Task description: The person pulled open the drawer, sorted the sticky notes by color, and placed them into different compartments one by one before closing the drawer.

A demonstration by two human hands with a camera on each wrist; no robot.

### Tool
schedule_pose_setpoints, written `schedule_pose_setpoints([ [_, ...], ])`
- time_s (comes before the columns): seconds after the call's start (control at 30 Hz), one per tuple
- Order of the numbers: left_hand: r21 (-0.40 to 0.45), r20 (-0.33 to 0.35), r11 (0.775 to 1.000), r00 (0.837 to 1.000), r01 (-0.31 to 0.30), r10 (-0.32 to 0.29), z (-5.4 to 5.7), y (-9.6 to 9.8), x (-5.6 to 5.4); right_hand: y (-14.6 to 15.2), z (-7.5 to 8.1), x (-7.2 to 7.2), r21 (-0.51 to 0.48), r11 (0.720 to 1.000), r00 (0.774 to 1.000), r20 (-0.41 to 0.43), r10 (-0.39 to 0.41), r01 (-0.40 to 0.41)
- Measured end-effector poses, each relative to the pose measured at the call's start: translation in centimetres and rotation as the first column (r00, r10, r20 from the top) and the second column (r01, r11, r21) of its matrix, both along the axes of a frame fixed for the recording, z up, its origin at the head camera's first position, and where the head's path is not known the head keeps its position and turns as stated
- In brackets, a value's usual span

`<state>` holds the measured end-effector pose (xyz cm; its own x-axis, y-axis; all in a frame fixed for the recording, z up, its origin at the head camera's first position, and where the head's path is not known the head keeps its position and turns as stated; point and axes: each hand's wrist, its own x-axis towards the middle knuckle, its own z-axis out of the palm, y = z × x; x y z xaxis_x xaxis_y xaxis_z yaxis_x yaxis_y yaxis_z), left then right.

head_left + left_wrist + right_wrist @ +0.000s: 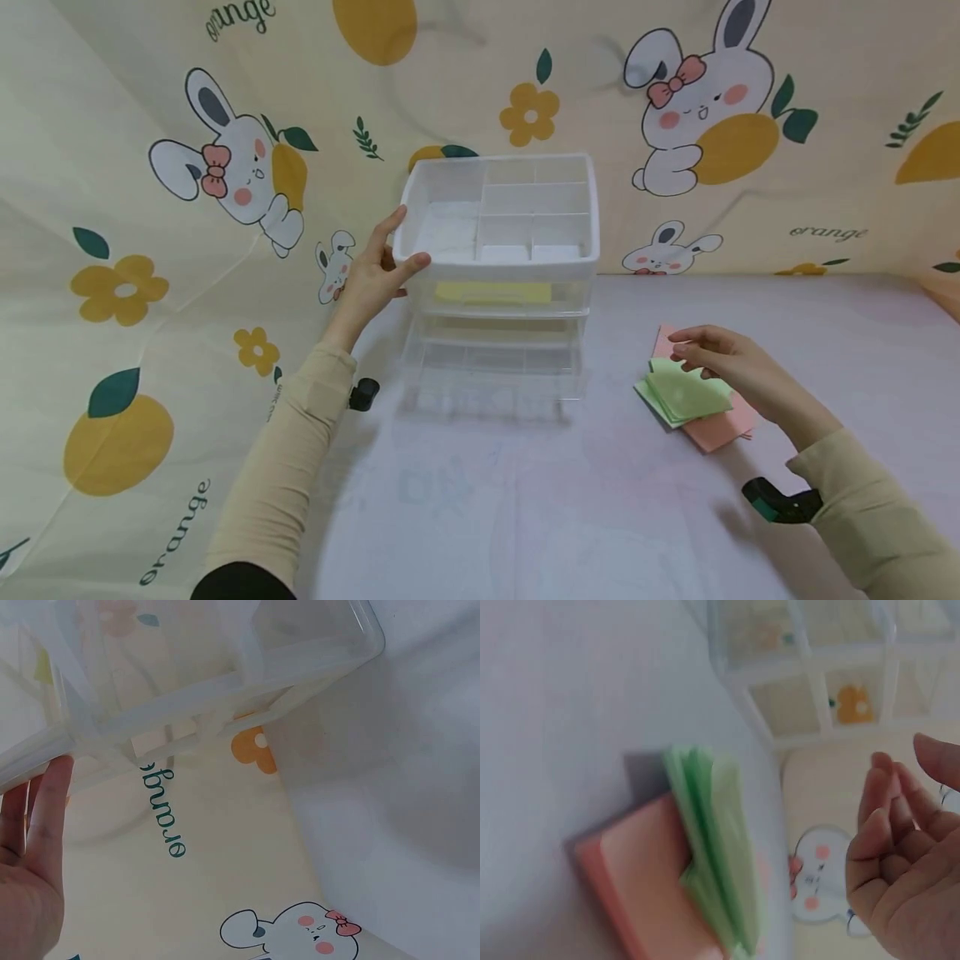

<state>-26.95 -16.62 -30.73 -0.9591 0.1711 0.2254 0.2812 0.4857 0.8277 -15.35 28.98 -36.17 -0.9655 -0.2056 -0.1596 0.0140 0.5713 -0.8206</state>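
A white and clear plastic drawer organizer (495, 265), with a divided tray on top, stands on the table. My left hand (372, 271) grips its front left corner, thumb over the front rim and fingers along the side. The left wrist view shows those fingers (54, 814) against the plastic edge. Something yellow (492, 292) shows through the upper drawer. My right hand (723, 360) hovers over folded green paper (686, 392), its fingers loosely bent around nothing. Pink paper (723, 429) lies beneath the green sheets; both also appear in the right wrist view.
The white tabletop (465, 500) carries the organizer and the papers. Behind and to the left rises a cream backdrop (465, 92) printed with rabbits, oranges and flowers. A black wrist device (783, 502) hangs under the right sleeve, another (364, 394) near the left one.
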Motion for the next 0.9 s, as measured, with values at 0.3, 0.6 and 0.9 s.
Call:
schedule_pose_setpoints([
  [0.3,-0.018,0.002,1.000,1.000,-0.013,0.013,0.0,0.0,0.1,2.0,-1.7,-0.3,0.153,0.988,0.996,0.090,-0.003,-0.011],
  [0.6,-0.030,0.017,0.999,1.000,-0.017,0.018,0.0,0.1,0.0,2.9,-3.4,-0.3,0.215,0.977,0.988,0.153,-0.029,-0.004],
  [0.9,-0.032,0.012,0.999,1.000,-0.022,0.022,0.1,0.2,0.0,3.4,-4.1,-0.3,0.265,0.964,0.992,0.124,-0.019,-0.015],
])
